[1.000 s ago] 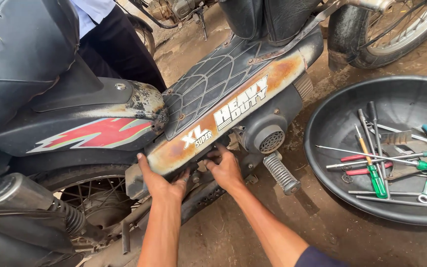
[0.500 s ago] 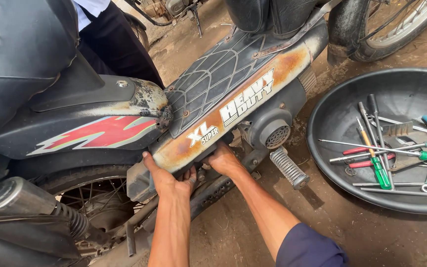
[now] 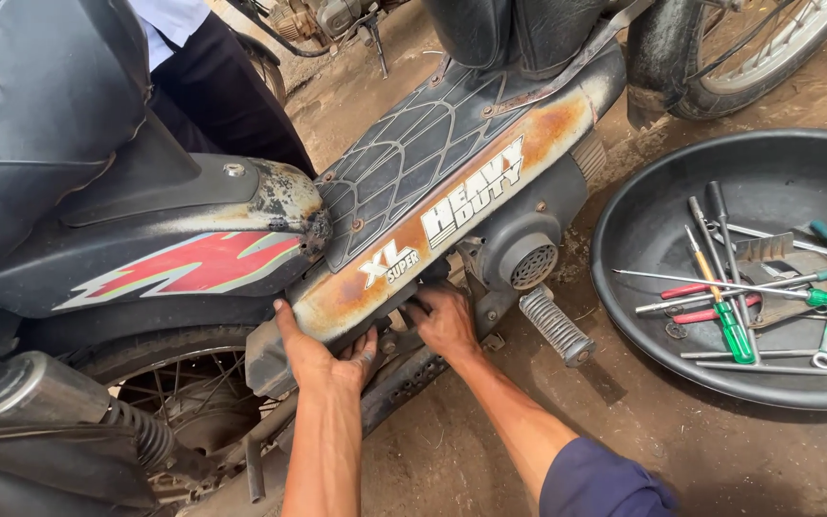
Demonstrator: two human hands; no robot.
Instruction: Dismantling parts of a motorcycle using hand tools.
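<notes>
Gripping: the left hand [image 3: 323, 356] curls its fingers [image 3: 364, 347] under the low end of the rusty side panel [image 3: 433, 239] and holds its bottom edge.
Right hand: the right hand [image 3: 447, 321] is tucked in under the same panel, just beside the left hand. The fingers are bent and pushed into the dark gap there. What they hold cannot be seen.
Side panel: it is long, rusty orange and cream, with white letters. It runs slanted along the side of the motorbike, from the hands up toward the front wheel [image 3: 768, 48].
Black cover: a black cover [image 3: 423, 153] with a net pattern sits just above the panel.
Foot peg: a ribbed foot peg [image 3: 555, 325] sticks out near the right hand, not touching it.
Round part: a grey round part [image 3: 526, 257] with a small grill sits just above the peg.
Back of bike: a dark body piece with a red and white flash [image 3: 184, 268] is above the back wheel [image 3: 184, 402]. A spring [image 3: 141, 431] is on the left of it.
Tool tray: a big round black tray [image 3: 643, 201] rests on the dirt ground [image 3: 490, 460], well apart from the hands. Screwdrivers with green and red handles and a few wrenches lie in it.
Other person: someone in dark trousers [image 3: 212, 86] stands behind the bike.
</notes>
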